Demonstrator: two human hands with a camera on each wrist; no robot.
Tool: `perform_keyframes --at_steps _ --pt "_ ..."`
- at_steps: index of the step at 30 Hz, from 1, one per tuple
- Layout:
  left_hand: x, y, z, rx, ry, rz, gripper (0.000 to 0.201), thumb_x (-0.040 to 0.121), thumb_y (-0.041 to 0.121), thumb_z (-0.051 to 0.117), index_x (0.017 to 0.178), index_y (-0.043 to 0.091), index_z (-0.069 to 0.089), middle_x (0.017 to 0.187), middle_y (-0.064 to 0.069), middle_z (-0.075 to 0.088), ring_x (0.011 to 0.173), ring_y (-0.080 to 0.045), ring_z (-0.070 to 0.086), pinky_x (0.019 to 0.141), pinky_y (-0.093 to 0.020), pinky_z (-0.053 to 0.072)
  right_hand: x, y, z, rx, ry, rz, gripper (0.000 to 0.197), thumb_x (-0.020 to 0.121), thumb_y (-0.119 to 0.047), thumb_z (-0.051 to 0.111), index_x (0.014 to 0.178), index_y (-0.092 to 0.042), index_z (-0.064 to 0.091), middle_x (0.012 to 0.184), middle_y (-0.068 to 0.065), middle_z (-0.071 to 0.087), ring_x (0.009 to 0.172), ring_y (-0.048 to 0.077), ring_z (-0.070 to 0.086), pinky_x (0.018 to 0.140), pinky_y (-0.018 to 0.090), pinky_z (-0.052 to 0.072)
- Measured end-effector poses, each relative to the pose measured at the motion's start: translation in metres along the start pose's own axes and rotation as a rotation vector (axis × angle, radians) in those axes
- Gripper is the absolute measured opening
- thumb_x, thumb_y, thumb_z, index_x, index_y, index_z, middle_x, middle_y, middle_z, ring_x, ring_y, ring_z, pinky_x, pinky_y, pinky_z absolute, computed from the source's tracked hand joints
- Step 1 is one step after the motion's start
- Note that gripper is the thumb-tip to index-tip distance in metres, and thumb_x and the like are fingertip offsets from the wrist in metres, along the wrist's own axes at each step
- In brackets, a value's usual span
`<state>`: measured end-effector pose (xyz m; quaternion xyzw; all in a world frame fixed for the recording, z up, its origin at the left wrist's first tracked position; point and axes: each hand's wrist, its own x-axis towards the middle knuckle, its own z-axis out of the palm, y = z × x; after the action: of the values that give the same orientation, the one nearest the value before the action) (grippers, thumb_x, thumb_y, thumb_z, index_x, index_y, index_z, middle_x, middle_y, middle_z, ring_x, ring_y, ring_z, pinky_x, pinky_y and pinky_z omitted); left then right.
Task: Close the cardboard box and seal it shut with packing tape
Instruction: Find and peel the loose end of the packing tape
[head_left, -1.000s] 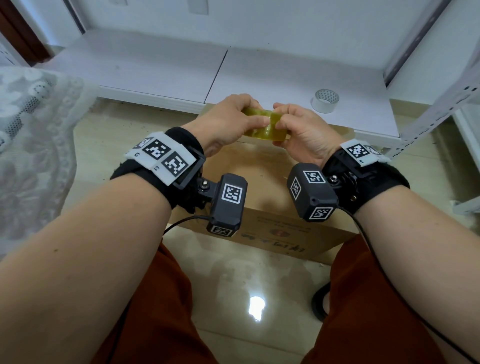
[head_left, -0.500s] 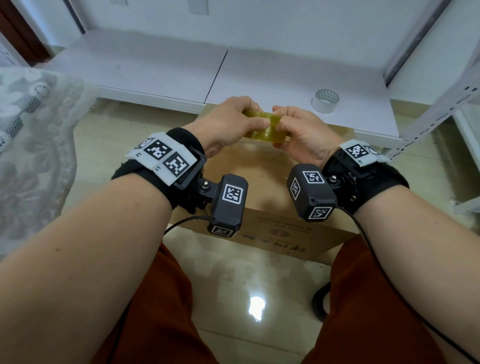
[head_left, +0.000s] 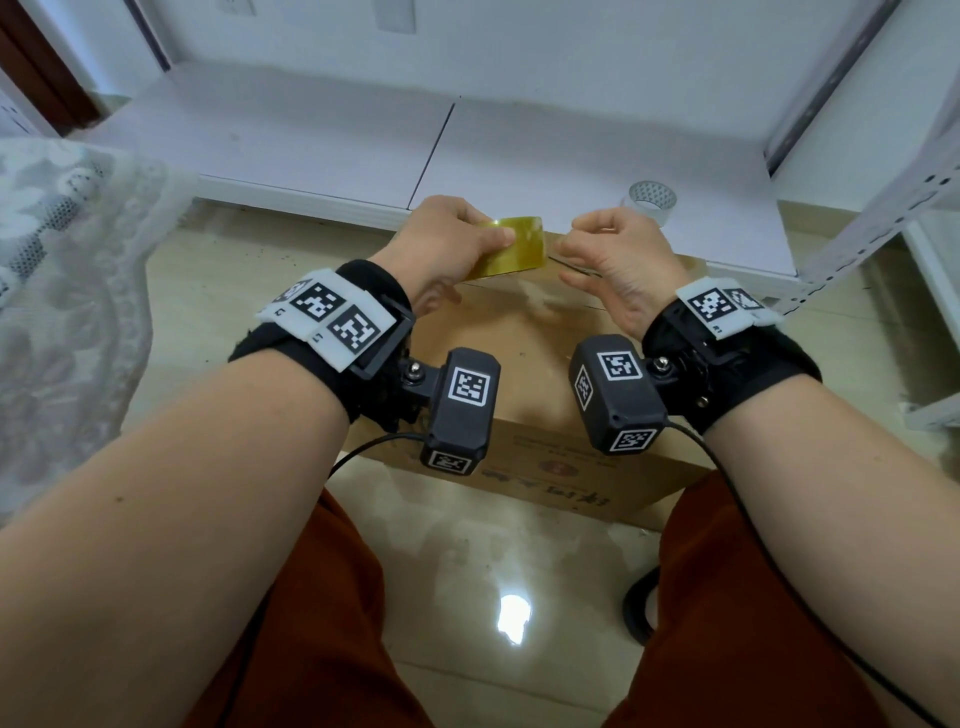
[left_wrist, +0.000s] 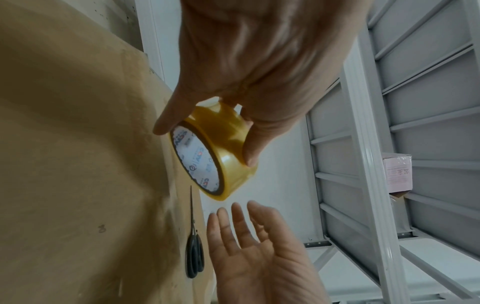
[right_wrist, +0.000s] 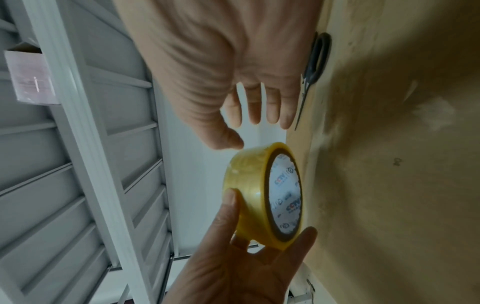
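A closed brown cardboard box (head_left: 524, 353) stands on the floor between my knees. Above its far edge my left hand (head_left: 457, 244) grips a yellow roll of packing tape (head_left: 519, 247), thumb on one side and fingers across the outer band. The left wrist view shows the roll (left_wrist: 215, 152) on edge with its printed core facing the box top (left_wrist: 78, 144). My right hand (head_left: 602, 239) hovers a little to the right of the roll, holding nothing; the right wrist view shows its fingers (right_wrist: 259, 102) straight and apart from the roll (right_wrist: 262, 195). No pulled strip of tape is visible.
Black scissors (left_wrist: 193, 257) lie on the box top near its far edge. A clear tape roll (head_left: 652, 200) sits on the low white platform (head_left: 311, 140) behind the box. A white metal shelf (head_left: 883, 208) stands right, lace fabric (head_left: 62, 260) left.
Both hands were together on the tape roll. My right hand has let go and moved off to the right; the left hand keeps the roll alone.
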<state>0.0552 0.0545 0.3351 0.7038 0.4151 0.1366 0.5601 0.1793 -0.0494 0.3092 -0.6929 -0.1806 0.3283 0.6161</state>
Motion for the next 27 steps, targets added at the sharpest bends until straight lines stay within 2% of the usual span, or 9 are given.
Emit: perform_keyframes --at_steps 2,4,7,11,16,21,24,27 --pt "0.000 0.000 -0.001 -0.007 0.020 -0.004 0.013 0.089 0.025 0.067 0.082 0.020 0.057 0.091 0.001 0.061 0.086 -0.017 0.058 0.085 -0.048 0.055 -0.001 0.001 0.000 -0.062 -0.017 -0.014 0.018 0.076 -0.004 0.073 0.086 -0.013 0.061 0.094 0.001 0.061 0.098 0.017 0.063 0.077 0.026 0.054" --pt "-0.001 0.001 0.000 -0.007 0.018 -0.001 0.016 0.088 0.025 0.069 0.079 0.020 0.056 0.088 0.001 0.061 0.081 -0.016 0.057 0.084 -0.048 0.056 -0.005 0.000 0.002 -0.114 -0.046 -0.061 0.013 0.077 -0.007 0.075 0.081 -0.013 0.065 0.086 -0.001 0.065 0.090 0.014 0.065 0.075 0.024 0.054" --pt "-0.003 0.000 0.003 0.008 0.012 0.010 0.018 0.085 0.028 0.072 0.077 0.020 0.057 0.090 0.001 0.063 0.084 -0.018 0.060 0.079 -0.050 0.058 -0.010 -0.002 0.004 -0.149 -0.011 -0.145 0.011 0.077 -0.010 0.077 0.075 -0.015 0.067 0.083 0.000 0.068 0.089 0.014 0.067 0.077 0.025 0.057" --pt "-0.004 0.000 0.007 0.036 0.044 0.035 0.020 0.084 0.029 0.073 0.076 0.021 0.056 0.094 -0.002 0.064 0.091 -0.023 0.063 0.077 -0.050 0.059 -0.013 -0.002 0.005 -0.159 0.022 -0.206 0.011 0.076 -0.009 0.078 0.072 -0.014 0.069 0.083 0.006 0.070 0.084 0.017 0.070 0.072 0.025 0.058" --pt "-0.005 -0.002 0.011 0.053 0.039 0.053 0.019 0.086 0.026 0.071 0.079 0.020 0.054 0.092 -0.003 0.063 0.080 -0.021 0.058 0.075 -0.045 0.056 -0.012 0.001 0.007 -0.152 0.078 -0.209 0.009 0.075 -0.005 0.077 0.071 -0.008 0.070 0.078 0.012 0.071 0.075 0.023 0.071 0.068 0.027 0.058" --pt "-0.004 -0.003 0.012 0.054 0.039 0.068 0.017 0.086 0.025 0.071 0.086 0.018 0.055 0.093 -0.002 0.060 0.075 -0.014 0.056 0.066 -0.034 0.052 -0.009 0.000 0.006 -0.164 0.017 -0.140 0.016 0.079 -0.005 0.073 0.066 -0.011 0.067 0.077 0.009 0.069 0.073 0.022 0.069 0.069 0.027 0.058" --pt "-0.004 -0.004 0.012 0.060 0.038 0.065 0.018 0.087 0.025 0.070 0.089 0.016 0.056 0.094 -0.001 0.060 0.076 -0.014 0.056 0.070 -0.039 0.056 -0.007 0.001 0.005 -0.205 -0.043 -0.150 0.024 0.084 -0.003 0.067 0.062 -0.011 0.064 0.072 0.004 0.066 0.071 0.017 0.066 0.070 0.027 0.056" --pt "-0.003 -0.003 0.011 0.050 0.034 0.053 0.018 0.086 0.026 0.071 0.082 0.018 0.055 0.091 -0.002 0.061 0.078 -0.017 0.058 0.074 -0.045 0.057 -0.006 0.001 0.004 -0.263 -0.087 -0.192 0.023 0.087 -0.006 0.063 0.065 -0.010 0.065 0.071 0.004 0.065 0.060 0.010 0.063 0.073 0.030 0.058"
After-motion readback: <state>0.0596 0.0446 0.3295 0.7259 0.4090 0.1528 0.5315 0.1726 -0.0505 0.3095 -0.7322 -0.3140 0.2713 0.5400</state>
